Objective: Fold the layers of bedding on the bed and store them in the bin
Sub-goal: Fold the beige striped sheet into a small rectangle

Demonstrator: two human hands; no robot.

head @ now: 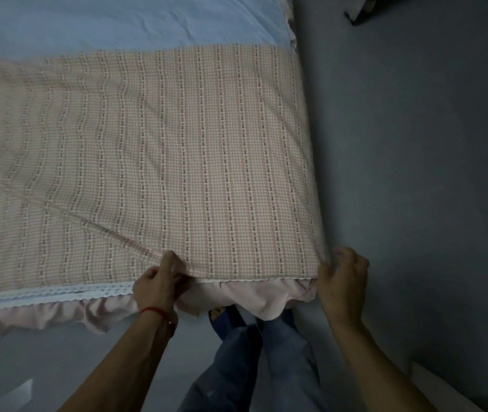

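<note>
Where the pink checked blanket (pixel 195 162) lies spread over the near part of the bed, its near edge runs along the bed's front edge, finished with a strip of white lace trim (pixel 58 292). The cloth is mostly flat, with a long diagonal crease running from the left side down toward the left hand (pixel 159 285). That hand sits at the near edge, thumb on top and fingers curled under, pinching a fold of the blanket just above the trim. The right hand (pixel 342 281) is at the blanket's near right corner, at the corner of the bed; its thumb touches the corner of the cloth while the other fingers are loosely curled and a little apart, and I cannot tell whether they actually grip anything. Below the trim hangs a plain pink ruffle (pixel 248 298), bunched between the two hands and drooping further along to the left. Beyond the blanket, the far part of the bed is covered by a light blue sheet (pixel 117 22), slightly wrinkled. A red string bracelet (pixel 155 311) circles the left wrist. Under the ruffle the person's legs in blue jeans (pixel 254 361) stand close to the bed. Grey floor (pixel 415 144) stretches to the right of the bed.
</note>
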